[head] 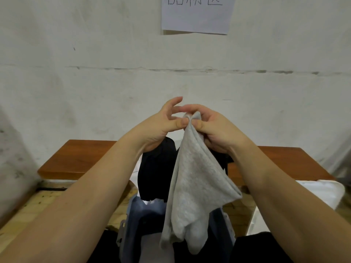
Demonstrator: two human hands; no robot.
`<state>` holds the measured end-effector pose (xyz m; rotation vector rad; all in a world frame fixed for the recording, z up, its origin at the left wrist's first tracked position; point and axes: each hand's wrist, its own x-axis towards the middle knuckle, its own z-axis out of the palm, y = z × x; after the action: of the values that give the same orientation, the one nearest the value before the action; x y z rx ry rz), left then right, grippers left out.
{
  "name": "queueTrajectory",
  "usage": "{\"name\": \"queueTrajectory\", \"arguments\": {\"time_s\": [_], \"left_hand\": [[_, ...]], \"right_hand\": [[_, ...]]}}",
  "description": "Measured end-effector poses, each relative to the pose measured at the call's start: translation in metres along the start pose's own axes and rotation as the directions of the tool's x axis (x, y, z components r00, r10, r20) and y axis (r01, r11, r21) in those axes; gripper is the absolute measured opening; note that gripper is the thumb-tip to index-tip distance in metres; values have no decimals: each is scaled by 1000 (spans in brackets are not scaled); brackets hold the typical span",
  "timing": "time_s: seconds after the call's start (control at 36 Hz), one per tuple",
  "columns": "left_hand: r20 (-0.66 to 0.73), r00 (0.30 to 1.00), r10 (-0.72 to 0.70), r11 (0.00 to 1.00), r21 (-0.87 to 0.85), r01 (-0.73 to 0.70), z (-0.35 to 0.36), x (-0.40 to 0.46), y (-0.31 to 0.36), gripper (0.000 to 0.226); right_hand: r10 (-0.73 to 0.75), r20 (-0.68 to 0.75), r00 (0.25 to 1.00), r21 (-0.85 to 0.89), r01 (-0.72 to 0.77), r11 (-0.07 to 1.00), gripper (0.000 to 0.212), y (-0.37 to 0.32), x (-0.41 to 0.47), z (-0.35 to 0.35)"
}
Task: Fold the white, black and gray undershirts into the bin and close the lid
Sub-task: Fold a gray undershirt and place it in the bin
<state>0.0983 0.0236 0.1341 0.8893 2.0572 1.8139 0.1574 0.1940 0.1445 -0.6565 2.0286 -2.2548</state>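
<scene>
A gray undershirt [191, 188] hangs in the air in front of me, bunched at its top edge. My right hand [214, 130] pinches that top edge between thumb and fingers. My left hand [161, 126] pinches the same edge with thumb and forefinger, its other fingers spread loose. Behind the gray one, a black undershirt [155, 173] drapes over the front of a wooden table [79, 160], with a strip of white cloth [137, 168] showing beside it. Below the hanging shirt stands a bluish translucent bin [133, 221]; white fabric lies inside it.
A white lid [321, 194] lies at the right, partly behind my right forearm. A whitewashed wall with a paper sign [197, 14] rises behind the table. The floor at the left is pale and speckled [28, 205].
</scene>
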Motion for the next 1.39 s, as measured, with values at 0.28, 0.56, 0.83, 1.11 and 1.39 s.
{"name": "queueTrajectory", "arguments": {"time_s": [0.28,0.56,0.83,1.11,1.39], "left_hand": [[-405,914,-32,995,-102,-10,11,-53,-2,22],[-378,926,-6,771,587,245,52,-57,-43,81],[-515,849,-115,957,173,234,-8,-29,-54,11],[-395,904,-160,963,137,231,-46,-6,-46,15],[-143,942,-304,937,135,323,-64,4,-45,13]], "right_hand": [[-133,-170,976,-270,84,959,15,-10,9,-16],[-192,-290,938,-491,26,871,21,-1,24,-23],[-107,-349,931,-728,-198,656,28,1,1,-79],[224,-270,937,-757,-350,552,31,21,-10,-108],[387,-137,912,-660,-375,651,12,39,-3,-116]]}}
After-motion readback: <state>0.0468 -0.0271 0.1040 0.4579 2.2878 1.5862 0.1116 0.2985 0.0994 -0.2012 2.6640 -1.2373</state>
